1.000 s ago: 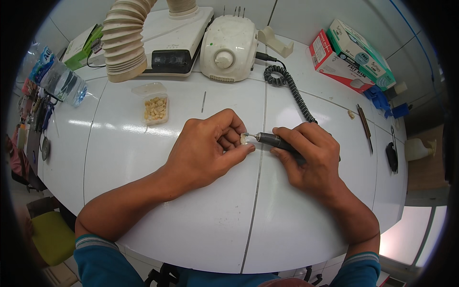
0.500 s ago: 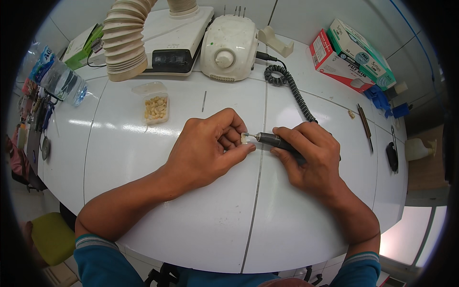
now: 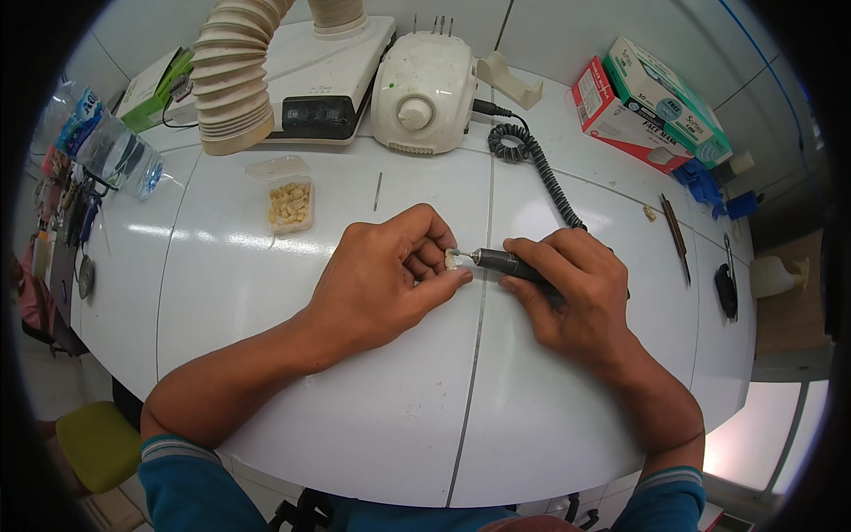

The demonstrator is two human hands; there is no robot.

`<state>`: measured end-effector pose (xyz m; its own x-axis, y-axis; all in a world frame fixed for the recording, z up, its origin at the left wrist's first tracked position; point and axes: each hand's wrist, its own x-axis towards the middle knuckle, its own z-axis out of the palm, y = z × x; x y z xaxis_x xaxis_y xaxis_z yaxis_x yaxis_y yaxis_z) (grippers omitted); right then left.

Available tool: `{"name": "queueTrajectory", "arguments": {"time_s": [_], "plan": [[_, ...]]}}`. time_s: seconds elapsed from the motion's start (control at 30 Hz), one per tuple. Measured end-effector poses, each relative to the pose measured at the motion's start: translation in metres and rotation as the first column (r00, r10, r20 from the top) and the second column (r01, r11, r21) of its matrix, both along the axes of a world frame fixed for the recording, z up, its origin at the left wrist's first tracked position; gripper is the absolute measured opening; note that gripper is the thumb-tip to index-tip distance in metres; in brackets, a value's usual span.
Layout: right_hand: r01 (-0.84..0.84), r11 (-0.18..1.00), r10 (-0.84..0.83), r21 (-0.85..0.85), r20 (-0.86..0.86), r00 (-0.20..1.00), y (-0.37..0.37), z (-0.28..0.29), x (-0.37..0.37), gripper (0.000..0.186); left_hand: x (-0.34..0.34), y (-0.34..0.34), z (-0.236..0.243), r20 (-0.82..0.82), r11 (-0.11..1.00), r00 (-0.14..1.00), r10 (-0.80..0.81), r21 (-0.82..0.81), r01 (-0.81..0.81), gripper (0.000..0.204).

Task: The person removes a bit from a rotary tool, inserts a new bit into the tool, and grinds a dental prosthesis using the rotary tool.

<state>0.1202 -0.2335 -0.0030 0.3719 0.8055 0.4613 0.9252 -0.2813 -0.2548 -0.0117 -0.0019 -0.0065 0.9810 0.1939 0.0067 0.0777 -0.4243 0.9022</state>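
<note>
My left hand (image 3: 377,275) is closed, pinching a small whitish artificial tooth (image 3: 451,262) between thumb and fingertips over the middle of the table. Part of the tooth is hidden by the fingers. My right hand (image 3: 581,288) wraps round a dark rotary handpiece (image 3: 503,262), held like a pen and pointing left. Its thin metal bur (image 3: 465,254) meets the tooth, or comes very close to it. From the back of the handpiece, a coiled black cord (image 3: 554,186) runs up to a white control box (image 3: 424,93) with a round knob.
Beyond my left hand stand an open clear box of yellowish teeth (image 3: 290,204) and a loose thin bur (image 3: 378,191). A ribbed suction hose (image 3: 232,80) hangs at the back left, near a water bottle (image 3: 120,151). Mask boxes (image 3: 651,106) and a slim brown-handled tool (image 3: 675,235) lie right.
The table and its objects sit very slightly lower in the picture. Both hands keep the same grips, and the bur stays at the tooth.
</note>
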Motion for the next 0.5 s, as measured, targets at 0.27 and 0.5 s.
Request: {"name": "queueTrajectory", "arguments": {"time_s": [0.27,0.5], "plan": [[-0.005,1.000,0.005,0.001,0.004,1.000,0.0013,-0.0011,-0.0010,0.035,-0.0002,0.0005,-0.0015,0.022,1.000,1.000,-0.003,0.025,0.002,0.029],[0.011,1.000,-0.011,-0.001,0.008,1.000,0.0016,-0.0008,-0.0024,0.034,-0.0002,0.0005,-0.0014,0.010,1.000,1.000,0.004,0.004,-0.004,0.029]]}}
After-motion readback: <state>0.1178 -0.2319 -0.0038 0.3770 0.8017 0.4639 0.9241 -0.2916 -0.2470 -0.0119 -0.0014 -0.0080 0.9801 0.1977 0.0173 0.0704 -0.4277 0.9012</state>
